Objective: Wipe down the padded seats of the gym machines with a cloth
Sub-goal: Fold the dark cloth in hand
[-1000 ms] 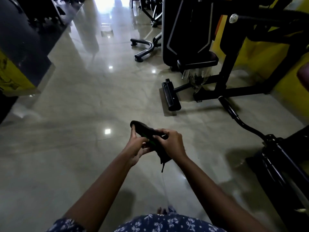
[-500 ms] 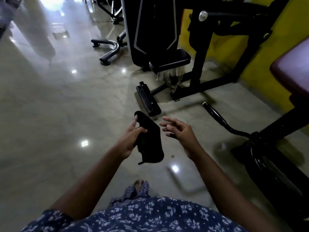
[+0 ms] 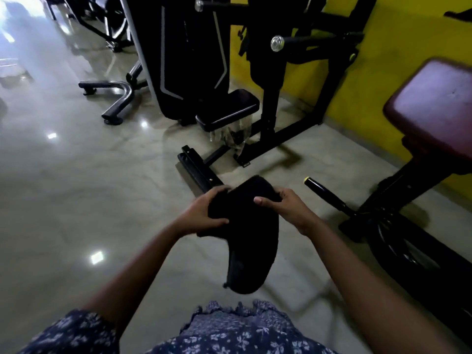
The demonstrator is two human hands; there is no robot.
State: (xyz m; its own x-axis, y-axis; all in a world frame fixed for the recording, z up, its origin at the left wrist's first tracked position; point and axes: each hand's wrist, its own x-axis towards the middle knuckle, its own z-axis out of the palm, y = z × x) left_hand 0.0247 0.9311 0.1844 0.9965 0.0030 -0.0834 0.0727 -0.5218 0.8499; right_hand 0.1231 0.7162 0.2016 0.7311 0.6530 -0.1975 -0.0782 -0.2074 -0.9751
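A black cloth (image 3: 249, 238) hangs in front of me at waist height. My left hand (image 3: 201, 215) grips its upper left edge, fingers curled round the fabric. My right hand (image 3: 283, 208) pinches the upper right edge, thumb on top. The lower part of the cloth droops free. A black padded seat (image 3: 229, 109) of a gym machine stands on the floor ahead, beyond the hands. A maroon padded seat (image 3: 434, 106) on a black post is at the right, against the yellow wall.
The black machine frame (image 3: 270, 80) and its floor bar (image 3: 196, 169) lie just ahead. A black handle with a yellow tip (image 3: 324, 192) juts out low at the right. Another machine's curved feet (image 3: 115, 98) stand at the back left. Glossy floor (image 3: 76, 187) spreads to the left.
My right hand has gone back to the cloth and taken hold of it. The cloth is now spread wider between both hands. The view has turned right, toward the machines.
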